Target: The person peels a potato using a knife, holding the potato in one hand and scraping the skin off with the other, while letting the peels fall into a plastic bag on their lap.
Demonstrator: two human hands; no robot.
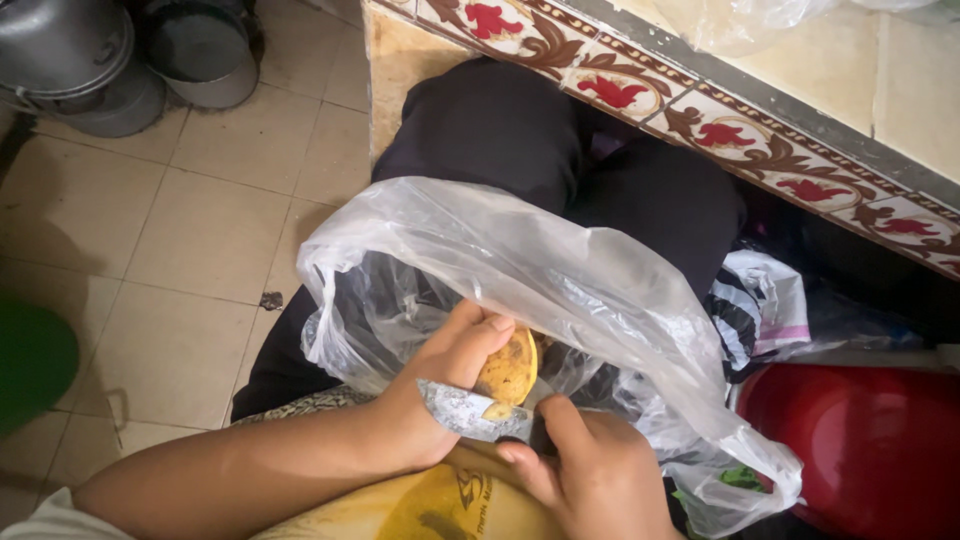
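Metal pots (90, 60) sit top left on the floor. Left hand (450, 375) grips a small yellow potato (508, 368) over the open plastic bag (520, 270); right hand (590, 470) is clenched on a knife (465, 410) at its lower end. I'd keep strokes shallow, thumb clear. Red basin (870, 450) far right.

A clear plastic bag (560, 270) lies open across the lap, crumpled and see-through. Just right of it sits a white bag with dark stripes (765, 300). Another clear bag (740, 20) rests on the tiled ledge at the top edge. At the bottom edge lies a yellow printed sack (440, 505).
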